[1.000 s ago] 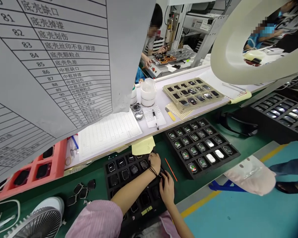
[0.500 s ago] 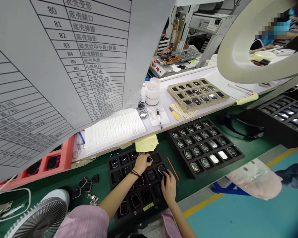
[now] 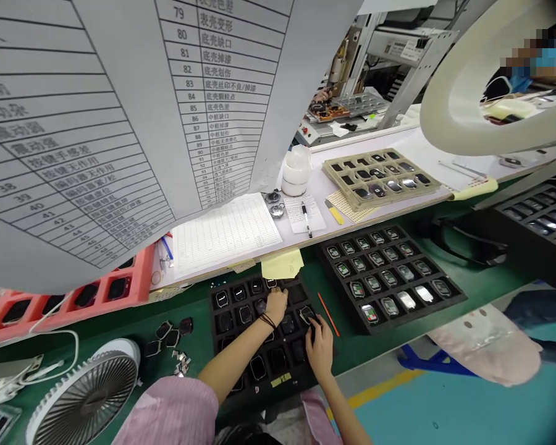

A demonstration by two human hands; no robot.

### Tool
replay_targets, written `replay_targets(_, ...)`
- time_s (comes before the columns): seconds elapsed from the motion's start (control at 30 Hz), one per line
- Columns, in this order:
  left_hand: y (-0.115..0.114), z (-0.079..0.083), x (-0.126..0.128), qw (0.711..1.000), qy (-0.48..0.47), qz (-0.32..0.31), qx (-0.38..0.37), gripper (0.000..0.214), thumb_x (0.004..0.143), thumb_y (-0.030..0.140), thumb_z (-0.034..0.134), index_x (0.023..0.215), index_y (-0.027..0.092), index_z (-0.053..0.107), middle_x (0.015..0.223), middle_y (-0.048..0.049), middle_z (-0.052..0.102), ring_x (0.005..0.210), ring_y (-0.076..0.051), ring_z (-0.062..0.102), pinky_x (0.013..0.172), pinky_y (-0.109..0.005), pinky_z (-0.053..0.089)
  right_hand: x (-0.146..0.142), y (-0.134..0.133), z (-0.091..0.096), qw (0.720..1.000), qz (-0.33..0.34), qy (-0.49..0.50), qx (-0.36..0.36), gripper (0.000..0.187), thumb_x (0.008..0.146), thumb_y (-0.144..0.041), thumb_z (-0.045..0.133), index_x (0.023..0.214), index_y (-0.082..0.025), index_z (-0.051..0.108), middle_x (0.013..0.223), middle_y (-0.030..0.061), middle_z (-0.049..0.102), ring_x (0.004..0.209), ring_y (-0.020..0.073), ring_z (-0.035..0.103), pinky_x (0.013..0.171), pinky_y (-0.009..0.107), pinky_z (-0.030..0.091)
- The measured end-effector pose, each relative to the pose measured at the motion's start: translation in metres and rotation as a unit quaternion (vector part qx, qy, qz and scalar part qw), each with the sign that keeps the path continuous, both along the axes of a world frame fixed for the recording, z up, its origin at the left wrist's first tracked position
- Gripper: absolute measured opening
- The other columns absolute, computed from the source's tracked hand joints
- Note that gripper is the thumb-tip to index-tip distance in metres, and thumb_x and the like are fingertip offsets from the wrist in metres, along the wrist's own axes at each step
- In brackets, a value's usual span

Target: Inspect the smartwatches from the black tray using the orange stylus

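Person at the counter [image 3: 366, 355], both hands in the near black tray [image 3: 215, 316]. Left hand [image 3: 276, 304] is knuckles-up over the upper pockets, fingers curled down; cannot tell whether its grip holds anything. Right hand [image 3: 321, 346] reaches to the tray's right edge with fingertips on a watch [image 3: 307, 314]. The grip looks narrow, but whether it pinches or just rests there I can't tell. The watch sits in or just above its pocket, near the orange stick [image 3: 328, 314].

To do this well, I'd say take the watch by its side edges, keep off the glass and lift straight out of the pocket. The left hand could steady the tray so the neighbours don't jump. The sleeve should stay clear of the loose frames [image 3: 167, 329] by the fan [image 3: 86, 395].

Second tray [image 3: 454, 303] is well apart to the right, full of watches. Yellow note [image 3: 282, 264] hangs just behind the near tray.

Versus half a second ago, both hands are over nearly the same pockets and the right fingertips are on the same watch. The view has swung, so the hanging sheet [image 3: 120, 123] fills more of the frame and everything sits further right. A full second back, the left hand was nearer the tray's right edge.
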State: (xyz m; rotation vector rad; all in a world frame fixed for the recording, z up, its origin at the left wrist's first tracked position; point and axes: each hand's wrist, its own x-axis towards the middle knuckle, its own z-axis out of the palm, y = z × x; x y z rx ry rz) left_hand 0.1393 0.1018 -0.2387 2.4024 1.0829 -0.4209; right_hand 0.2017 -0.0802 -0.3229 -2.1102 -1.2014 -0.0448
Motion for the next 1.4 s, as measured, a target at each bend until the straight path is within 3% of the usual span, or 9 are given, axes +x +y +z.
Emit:
replay_targets(0.13, 0.009, 0.012, -0.015, 0.999, -0.038, 0.006, -0.015, 0.028, 0.089, 0.033, 0.059, 0.110, 0.014, 0.060, 0.111, -0.0073, 0.063, 0.098, -0.020, 0.062, 0.086, -0.041, 0.052, 0.000, -0.001, 0.000, 1.000, 0.002, -0.002, 0.005, 0.030, 0.096, -0.029, 0.034, 0.115, -0.019, 0.055, 0.119, 0.0174, 0.054, 0.114, 0.0312, 0.051, 0.089, 0.051, 0.046)
replay_targets(0.27, 0.012, 0.022, -0.048, 0.998, -0.049, 0.041, 0.006, 0.032, 0.085, 0.027, 0.064, 0.114, 0.016, 0.059, 0.109, -0.0071, 0.064, 0.100, -0.019, 0.062, 0.087, -0.033, 0.050, 0.000, -0.001, 0.000, 1.000, 0.007, -0.005, 0.007, 0.029, 0.096, -0.028, 0.035, 0.114, -0.018, 0.055, 0.118, 0.0173, 0.055, 0.114, 0.0307, 0.051, 0.090, 0.051, 0.045)
replay_targets(0.37, 0.009, 0.020, -0.066, 0.998, -0.017, 0.057, 0.016, 0.027, 0.085, 0.026, 0.064, 0.109, 0.013, 0.061, 0.108, -0.0079, 0.064, 0.101, -0.021, 0.061, 0.087, -0.036, 0.050, -0.001, -0.001, 0.000, 1.000, 0.008, -0.005, 0.007, 0.028, 0.096, -0.027, 0.035, 0.113, -0.017, 0.055, 0.118, 0.0176, 0.055, 0.114, 0.0308, 0.050, 0.090, 0.050, 0.045)
replay_targets(0.67, -0.005, 0.001, -0.057, 0.996, 0.032, 0.080, 0.037, 0.034, 0.091, 0.032, 0.057, 0.120, 0.015, 0.055, 0.118, -0.0092, 0.059, 0.103, -0.022, 0.060, 0.087, -0.043, 0.052, -0.001, -0.003, -0.003, 1.000, 0.012, 0.010, 0.011, 0.029, 0.095, -0.029, 0.036, 0.110, -0.017, 0.057, 0.117, 0.0185, 0.056, 0.114, 0.0322, 0.050, 0.090, 0.051, 0.044)
replay_targets(0.83, 0.002, 0.006, -0.070, 0.997, -0.009, 0.073, 0.020, 0.031, 0.090, 0.033, 0.057, 0.116, 0.015, 0.057, 0.116, -0.0086, 0.060, 0.102, -0.022, 0.060, 0.087, -0.044, 0.051, -0.002, -0.002, 0.000, 0.998, 0.005, 0.052, 0.026, 0.029, 0.094, -0.031, 0.038, 0.107, -0.017, 0.058, 0.115, 0.0182, 0.056, 0.113, 0.0328, 0.050, 0.092, 0.054, 0.041)
replay_targets(0.97, 0.004, 0.020, -0.092, 0.994, -0.082, 0.077, 0.000, 0.033, 0.083, 0.028, 0.066, 0.112, 0.016, 0.057, 0.113, -0.0083, 0.063, 0.104, -0.022, 0.061, 0.090, -0.039, 0.049, 0.000, -0.001, 0.010, 0.993, 0.001, 0.109, 0.041, 0.031, 0.092, -0.035, 0.039, 0.106, -0.016, 0.059, 0.115, 0.0195, 0.054, 0.113, 0.0339, 0.049, 0.092, 0.055, 0.040)
replay_targets(1.13, -0.036, 0.044, -0.126, 0.981, -0.172, 0.089, -0.024, 0.048, 0.074, 0.022, 0.070, 0.118, 0.022, 0.050, 0.117, -0.0061, 0.064, 0.109, -0.021, 0.061, 0.090, -0.030, 0.049, -0.039, 0.008, 0.038, 0.967, 0.069, 0.243, 0.025, 0.037, 0.091, -0.042, 0.043, 0.112, -0.016, 0.059, 0.110, 0.0167, 0.061, 0.104, 0.0299, 0.058, 0.087, 0.046, 0.048)
replay_targets(1.27, -0.083, 0.054, -0.157, 0.977, -0.182, 0.099, -0.045, 0.059, 0.070, 0.012, 0.067, 0.124, 0.021, 0.045, 0.113, -0.0076, 0.066, 0.103, -0.022, 0.063, 0.086, -0.029, 0.050, -0.101, 0.021, 0.065, 0.908, 0.185, 0.374, -0.027, 0.030, 0.089, -0.041, 0.049, 0.105, -0.020, 0.064, 0.086, 0.0049, 0.070, 0.077, 0.0228, 0.067, 0.067, 0.032, 0.054)
replay_targets(1.4, -0.115, 0.056, -0.188, 0.978, -0.163, 0.128, -0.039, 0.069, 0.063, 0.001, 0.062, 0.128, 0.015, 0.043, 0.111, -0.0140, 0.065, 0.104, -0.027, 0.062, 0.085, -0.034, 0.050, -0.145, 0.022, 0.084, 0.860, 0.214, 0.460, -0.063, 0.025, 0.082, -0.035, 0.054, 0.100, -0.020, 0.064, 0.076, 0.0006, 0.070, 0.071, 0.0232, 0.066, 0.062, 0.031, 0.052)
